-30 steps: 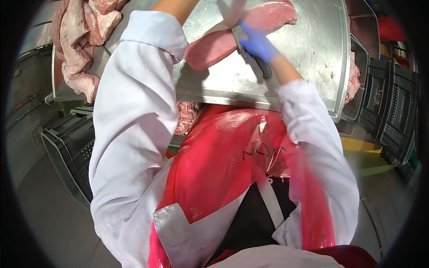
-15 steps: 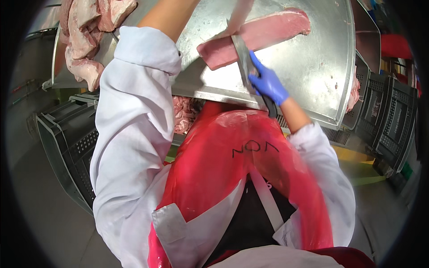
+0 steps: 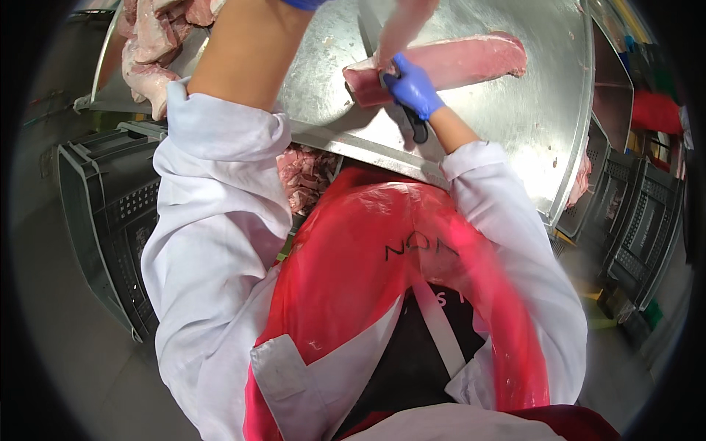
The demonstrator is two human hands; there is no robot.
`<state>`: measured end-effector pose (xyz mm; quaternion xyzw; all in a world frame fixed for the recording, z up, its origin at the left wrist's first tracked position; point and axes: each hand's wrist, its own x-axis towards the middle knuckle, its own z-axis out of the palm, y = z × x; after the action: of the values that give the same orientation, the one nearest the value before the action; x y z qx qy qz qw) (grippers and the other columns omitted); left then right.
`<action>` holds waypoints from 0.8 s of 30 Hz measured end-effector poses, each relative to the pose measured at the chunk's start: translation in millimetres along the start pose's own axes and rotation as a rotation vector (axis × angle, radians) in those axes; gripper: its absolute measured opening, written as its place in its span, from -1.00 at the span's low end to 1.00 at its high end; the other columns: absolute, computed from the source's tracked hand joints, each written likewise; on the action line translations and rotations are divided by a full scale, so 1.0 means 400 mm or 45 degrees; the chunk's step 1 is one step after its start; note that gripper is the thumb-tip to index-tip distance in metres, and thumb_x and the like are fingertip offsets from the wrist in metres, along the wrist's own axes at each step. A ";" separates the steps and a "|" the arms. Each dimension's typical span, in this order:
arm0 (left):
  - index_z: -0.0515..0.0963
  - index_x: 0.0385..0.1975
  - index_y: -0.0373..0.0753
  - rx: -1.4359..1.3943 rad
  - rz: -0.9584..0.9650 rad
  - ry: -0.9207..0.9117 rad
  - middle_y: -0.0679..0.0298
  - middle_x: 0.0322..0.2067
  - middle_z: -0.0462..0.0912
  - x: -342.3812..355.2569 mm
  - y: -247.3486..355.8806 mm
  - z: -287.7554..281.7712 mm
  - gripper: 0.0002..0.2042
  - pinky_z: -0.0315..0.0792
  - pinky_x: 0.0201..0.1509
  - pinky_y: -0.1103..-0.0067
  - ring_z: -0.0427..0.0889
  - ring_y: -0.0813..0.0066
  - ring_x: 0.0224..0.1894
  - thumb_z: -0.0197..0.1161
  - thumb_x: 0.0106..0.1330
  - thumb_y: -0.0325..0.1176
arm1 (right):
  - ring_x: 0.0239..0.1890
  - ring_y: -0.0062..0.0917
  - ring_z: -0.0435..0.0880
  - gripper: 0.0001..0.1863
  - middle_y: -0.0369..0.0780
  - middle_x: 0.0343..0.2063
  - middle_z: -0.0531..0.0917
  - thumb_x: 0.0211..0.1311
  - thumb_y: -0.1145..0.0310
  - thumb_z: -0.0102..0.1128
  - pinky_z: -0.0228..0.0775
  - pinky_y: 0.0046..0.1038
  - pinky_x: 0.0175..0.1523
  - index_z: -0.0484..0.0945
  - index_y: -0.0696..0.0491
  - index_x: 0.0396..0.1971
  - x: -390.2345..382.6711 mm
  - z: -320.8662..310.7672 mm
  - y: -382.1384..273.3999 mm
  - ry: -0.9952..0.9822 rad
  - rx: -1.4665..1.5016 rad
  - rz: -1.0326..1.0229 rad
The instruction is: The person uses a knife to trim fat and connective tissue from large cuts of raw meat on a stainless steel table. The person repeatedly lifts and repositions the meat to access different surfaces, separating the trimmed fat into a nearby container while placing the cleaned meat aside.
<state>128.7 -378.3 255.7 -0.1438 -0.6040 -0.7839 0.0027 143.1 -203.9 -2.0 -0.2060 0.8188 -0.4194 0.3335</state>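
A long pink piece of trimmed meat [image 3: 471, 62] lies slantwise on the metal table. My right hand [image 3: 413, 90], in a blue glove, is closed round a knife [image 3: 417, 131] at the meat's left part. The dark handle's end sticks out toward me, and most of the blade is hidden behind the hand and meat. From the blade area a strip of meat [image 3: 406, 29] rises toward the top edge, its upper end out of view. Only the cuff of my blue-gloved left hand [image 3: 304, 3] shows at the top edge. Its fingers are cut off.
Several raw meat pieces [image 3: 151, 55] are piled at the table's far left. Trimmings [image 3: 303, 176] lie below the metal table's [image 3: 522, 147] front edge. Grey crates stand at left [image 3: 110, 220] and right [image 3: 640, 220]. More meat [image 3: 581, 184] shows beside the table's right edge.
My right hand and the knife have moved away from me and slightly left, the blade reaching farther across the meat. The strip stands a little farther right. My left glove's cuff has come into view.
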 end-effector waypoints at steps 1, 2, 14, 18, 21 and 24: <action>0.38 -0.34 -0.10 -0.009 0.028 0.012 0.54 -0.60 0.22 0.002 0.014 -0.006 -0.92 0.08 -0.59 0.71 0.16 0.74 -0.61 0.08 0.44 -0.43 | -0.53 -0.37 0.70 -0.22 -0.01 -0.44 0.70 0.35 0.29 0.02 0.59 -0.37 -0.23 -0.04 -0.20 0.54 -0.051 0.014 -0.010 -0.046 0.034 0.019; 0.38 -0.34 -0.10 -0.015 0.057 0.028 0.54 -0.61 0.21 0.001 0.031 -0.014 -0.91 0.07 -0.59 0.71 0.15 0.75 -0.62 0.08 0.44 -0.44 | -0.53 -0.38 0.70 -0.23 -0.02 -0.45 0.70 0.36 0.29 0.01 0.59 -0.37 -0.23 -0.03 -0.19 0.53 -0.108 0.026 -0.025 -0.097 0.065 0.036; 0.53 -0.27 -0.21 0.066 0.135 -0.535 0.34 -0.48 0.50 0.320 -0.185 0.672 -0.91 0.35 -0.39 0.56 0.47 0.54 -0.47 0.19 0.36 -0.35 | -0.51 -0.59 0.54 -0.27 -0.29 -0.41 0.57 0.32 0.40 0.09 0.49 -0.45 -0.36 0.12 -0.01 0.49 0.058 0.084 0.139 -0.382 0.521 -0.517; 0.56 -0.19 -0.28 0.962 0.491 -0.512 0.20 -0.40 0.66 0.321 -0.401 1.033 -0.81 0.54 -0.24 0.40 0.69 0.33 -0.37 0.21 0.33 -0.31 | -0.33 -0.59 0.60 -0.30 -0.24 -0.16 0.60 0.35 0.39 0.10 0.51 -0.47 -0.22 0.15 -0.02 0.48 -0.055 -0.029 0.137 -0.300 0.609 -0.300; 0.49 0.01 -0.29 0.890 0.324 -0.649 0.09 -0.22 0.65 0.307 -0.459 0.961 -0.65 0.55 -0.10 0.32 0.69 0.16 -0.22 0.26 0.30 -0.25 | -0.35 -0.57 0.63 -0.27 -0.21 -0.20 0.63 0.32 0.39 0.12 0.53 -0.47 -0.23 0.13 -0.03 0.49 -0.088 -0.285 0.298 0.052 0.592 -0.127; 0.41 0.20 -0.29 0.412 -0.498 -0.340 -0.01 0.06 0.57 0.226 -0.440 0.549 -0.43 0.51 0.12 0.32 0.61 0.12 0.06 0.34 0.26 -0.11 | -0.36 -0.55 0.66 -0.25 -0.18 -0.23 0.66 0.30 0.39 0.14 0.54 -0.46 -0.25 0.12 -0.03 0.49 -0.095 -0.552 0.428 0.381 0.459 0.001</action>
<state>59.4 -107.3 160.4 -0.1243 -0.7324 -0.6372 -0.2052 0.7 37.5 -35.0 -0.0782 0.7711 -0.5846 0.2399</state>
